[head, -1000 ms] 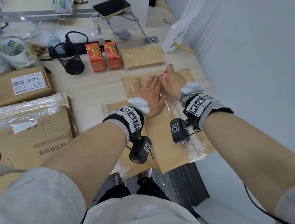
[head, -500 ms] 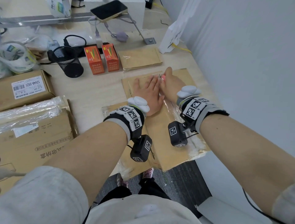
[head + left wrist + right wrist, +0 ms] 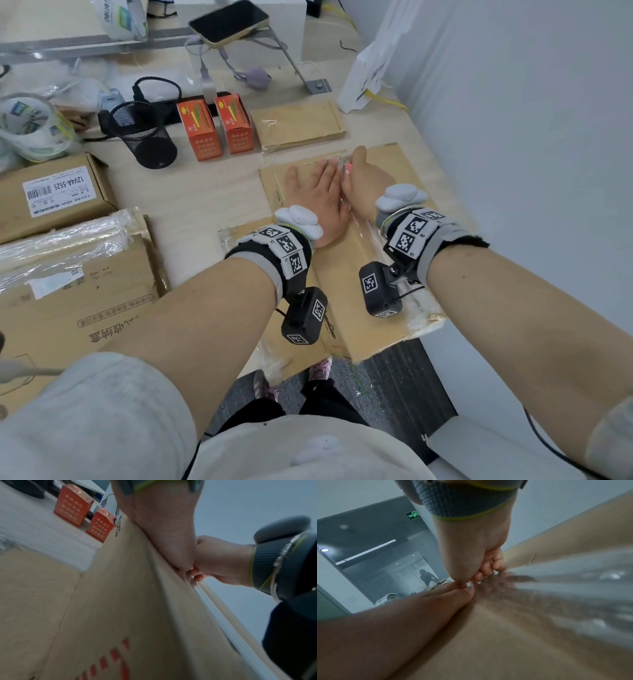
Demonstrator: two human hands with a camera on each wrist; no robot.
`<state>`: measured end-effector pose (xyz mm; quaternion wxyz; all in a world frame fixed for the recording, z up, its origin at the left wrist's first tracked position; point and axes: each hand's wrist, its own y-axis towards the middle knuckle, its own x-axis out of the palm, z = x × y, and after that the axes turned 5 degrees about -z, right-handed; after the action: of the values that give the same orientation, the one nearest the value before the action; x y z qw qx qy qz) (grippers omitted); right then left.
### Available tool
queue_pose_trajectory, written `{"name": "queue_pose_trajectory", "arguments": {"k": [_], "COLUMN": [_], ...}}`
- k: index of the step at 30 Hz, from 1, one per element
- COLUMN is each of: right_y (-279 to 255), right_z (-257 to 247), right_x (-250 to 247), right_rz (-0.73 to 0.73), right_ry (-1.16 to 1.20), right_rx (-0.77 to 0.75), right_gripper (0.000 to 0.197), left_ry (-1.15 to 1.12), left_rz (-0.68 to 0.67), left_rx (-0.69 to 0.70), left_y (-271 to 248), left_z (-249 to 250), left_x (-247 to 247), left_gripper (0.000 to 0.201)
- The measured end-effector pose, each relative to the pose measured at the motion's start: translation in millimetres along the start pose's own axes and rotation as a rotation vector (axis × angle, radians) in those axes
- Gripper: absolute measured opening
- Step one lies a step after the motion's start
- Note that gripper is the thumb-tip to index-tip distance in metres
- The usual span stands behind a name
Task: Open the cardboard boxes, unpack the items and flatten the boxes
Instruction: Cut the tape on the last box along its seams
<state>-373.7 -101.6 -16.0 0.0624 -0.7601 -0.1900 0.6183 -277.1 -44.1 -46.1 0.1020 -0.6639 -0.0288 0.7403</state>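
Cardboard box (image 3: 373, 253), sealed and flat-topped, lying on the table (image 3: 191, 202) with its long axis running straight away from the body, near end overhanging the edge. Clear tape (image 3: 368, 236), glossy and wrinkled, running along that axis down the middle seam. Left hand (image 3: 318, 202) spread flat, fingers straight, pressing the lid just left of the seam. Right hand (image 3: 368, 181) clenched beside it, touching it, at the far end of the tape; something pink (image 3: 349, 168) showing inside the fist, likely a small cutter, too hidden to be sure. Probable next pull: toward the body along the seam. Brown, matte, stiff board; two orange cartons (image 3: 219, 130) upright beyond.
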Motion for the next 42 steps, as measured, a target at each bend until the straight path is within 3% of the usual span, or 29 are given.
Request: {"name": "queue_pose_trajectory", "arguments": {"k": [24,32,42], "right_y": [-22.5,-27.8,2.8], "right_z": [10.6,23.1,7.1], "right_x": [-6.0,-5.5,-12.8], "right_rz": [-0.059,0.218,0.105], "right_ry": [0.114,0.391,0.205], "right_rx": [-0.081,-0.072,-0.144], "right_gripper": [0.032,0.028,0.028], "left_ry": [0.017,-0.033,-0.046], "left_rz": [0.025,0.058,0.068], "left_rx": [0.007,0.008,0.019], "left_y": [1.0,0.7,-0.8], "left_z": [-0.5,-2.8,-1.7], "left_x": [3.7,3.2,1.4], "left_gripper": [0.065,0.067,0.068]}}
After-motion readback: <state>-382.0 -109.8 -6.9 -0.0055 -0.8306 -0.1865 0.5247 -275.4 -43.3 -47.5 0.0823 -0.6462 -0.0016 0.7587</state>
